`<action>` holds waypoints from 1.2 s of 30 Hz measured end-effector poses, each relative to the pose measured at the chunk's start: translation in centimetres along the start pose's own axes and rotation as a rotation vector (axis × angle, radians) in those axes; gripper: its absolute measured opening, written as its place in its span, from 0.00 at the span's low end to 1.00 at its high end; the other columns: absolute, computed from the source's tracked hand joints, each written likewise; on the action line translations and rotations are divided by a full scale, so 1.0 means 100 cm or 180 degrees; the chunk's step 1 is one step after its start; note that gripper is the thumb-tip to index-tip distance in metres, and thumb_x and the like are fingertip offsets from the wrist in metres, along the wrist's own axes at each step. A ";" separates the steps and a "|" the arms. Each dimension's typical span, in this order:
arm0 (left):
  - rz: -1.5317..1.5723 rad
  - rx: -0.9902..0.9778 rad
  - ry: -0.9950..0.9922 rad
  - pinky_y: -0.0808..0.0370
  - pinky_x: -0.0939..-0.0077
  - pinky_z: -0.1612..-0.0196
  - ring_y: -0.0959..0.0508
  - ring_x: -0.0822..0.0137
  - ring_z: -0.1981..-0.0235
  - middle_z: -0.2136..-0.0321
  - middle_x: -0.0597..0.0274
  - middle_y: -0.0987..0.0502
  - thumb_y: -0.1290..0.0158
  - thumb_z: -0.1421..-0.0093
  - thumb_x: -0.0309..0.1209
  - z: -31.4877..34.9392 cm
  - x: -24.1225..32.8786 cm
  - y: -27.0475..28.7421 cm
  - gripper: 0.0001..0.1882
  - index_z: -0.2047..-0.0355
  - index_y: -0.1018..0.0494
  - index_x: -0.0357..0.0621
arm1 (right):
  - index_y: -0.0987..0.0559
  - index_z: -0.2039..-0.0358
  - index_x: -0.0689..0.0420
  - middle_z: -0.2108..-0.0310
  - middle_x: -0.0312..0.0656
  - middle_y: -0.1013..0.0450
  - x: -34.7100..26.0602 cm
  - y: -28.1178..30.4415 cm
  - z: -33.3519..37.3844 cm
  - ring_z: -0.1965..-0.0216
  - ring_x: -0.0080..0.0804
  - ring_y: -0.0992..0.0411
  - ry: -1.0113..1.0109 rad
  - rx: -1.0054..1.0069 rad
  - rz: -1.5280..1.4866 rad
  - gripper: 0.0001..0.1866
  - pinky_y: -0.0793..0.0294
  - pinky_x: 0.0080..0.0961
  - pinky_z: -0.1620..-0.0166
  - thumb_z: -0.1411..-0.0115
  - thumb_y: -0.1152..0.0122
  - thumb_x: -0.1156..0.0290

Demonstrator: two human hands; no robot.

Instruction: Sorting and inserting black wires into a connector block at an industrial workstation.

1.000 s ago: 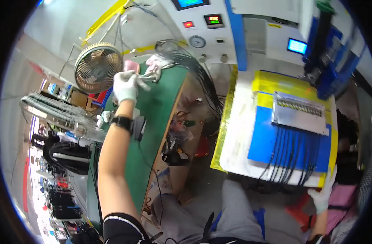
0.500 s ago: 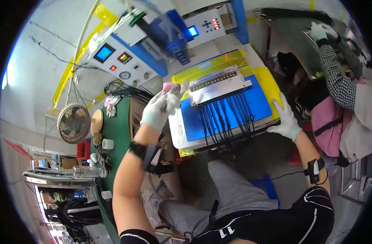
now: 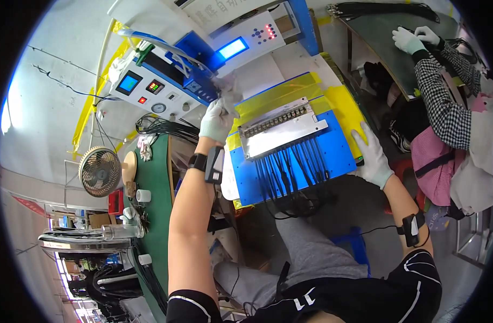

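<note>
My left hand (image 3: 218,121), in a white glove, is raised beside the blue machine head (image 3: 198,85). Its fingers are closed round a blurred greyish cloth (image 3: 228,89) next to that head. My right hand (image 3: 372,156), gloved too, lies along the right edge of the yellow-covered base (image 3: 343,105) with its fingers stretched out. Between the hands is a blue plate (image 3: 340,153). On it sits a silver metal fixture (image 3: 284,135) with a row of small connectors (image 3: 276,121) along its far side. Several black cables (image 3: 289,167) run from the fixture over the plate's near edge.
A control panel with a lit screen (image 3: 233,49) stands behind the work. A gauge box (image 3: 155,90) is at the left, above a green table (image 3: 159,207) and a fan (image 3: 100,171). At the right, a co-worker's gloved hands (image 3: 410,43) are over another table.
My left hand has moved away from me, from beside the fixture up to the machine head, with the cloth. My right hand stays at the base's right edge. The view has shifted slightly.
</note>
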State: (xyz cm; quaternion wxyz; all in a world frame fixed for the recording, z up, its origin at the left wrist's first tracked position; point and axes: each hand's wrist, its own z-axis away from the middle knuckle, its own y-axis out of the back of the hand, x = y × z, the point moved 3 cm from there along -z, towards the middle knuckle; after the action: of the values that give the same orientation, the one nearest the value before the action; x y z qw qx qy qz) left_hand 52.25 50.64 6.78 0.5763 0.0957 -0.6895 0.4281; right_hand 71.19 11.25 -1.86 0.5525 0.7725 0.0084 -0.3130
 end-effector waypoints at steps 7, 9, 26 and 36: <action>-0.3424 -0.0214 -0.1339 0.27 0.78 0.66 0.23 0.71 0.68 0.70 0.59 0.24 0.49 0.37 0.24 0.036 0.016 -0.043 0.07 0.61 0.23 0.35 | 0.38 0.33 0.53 0.29 0.54 0.53 -0.004 -0.007 -0.009 0.31 0.57 0.49 0.0118 0.0082 0.0087 0.49 0.42 0.43 0.32 0.56 0.25 0.65; -0.4110 -0.0876 -0.1242 0.26 0.73 0.64 0.22 0.64 0.64 0.67 0.53 0.24 0.46 0.41 0.24 0.040 0.002 -0.093 0.07 0.63 0.22 0.39 | 0.38 0.33 0.53 0.30 0.54 0.53 0.000 -0.007 -0.008 0.31 0.57 0.49 0.0113 0.0107 0.0153 0.48 0.42 0.43 0.32 0.55 0.26 0.66; -0.4663 -0.0631 0.0284 0.25 0.63 0.54 0.22 0.50 0.58 0.65 0.48 0.22 0.39 0.46 0.37 0.065 0.006 -0.073 0.14 0.62 0.21 0.44 | 0.38 0.33 0.53 0.30 0.54 0.52 -0.001 -0.003 -0.008 0.31 0.56 0.49 0.0072 -0.0073 0.0209 0.47 0.43 0.42 0.32 0.54 0.27 0.64; -0.5072 -0.0918 -0.0349 0.27 0.67 0.60 0.19 0.59 0.66 0.70 0.49 0.22 0.41 0.42 0.46 0.073 -0.023 -0.106 0.20 0.63 0.20 0.39 | 0.36 0.34 0.54 0.30 0.54 0.50 -0.009 -0.002 -0.006 0.31 0.56 0.49 0.0126 -0.0077 0.0087 0.44 0.43 0.42 0.32 0.53 0.29 0.66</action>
State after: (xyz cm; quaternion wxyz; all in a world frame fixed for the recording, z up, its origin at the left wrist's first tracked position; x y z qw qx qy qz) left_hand 54.36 38.19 10.10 0.6801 0.5035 -0.4899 -0.2094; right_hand 70.66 12.21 -1.48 0.5658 0.7718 0.0125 -0.2899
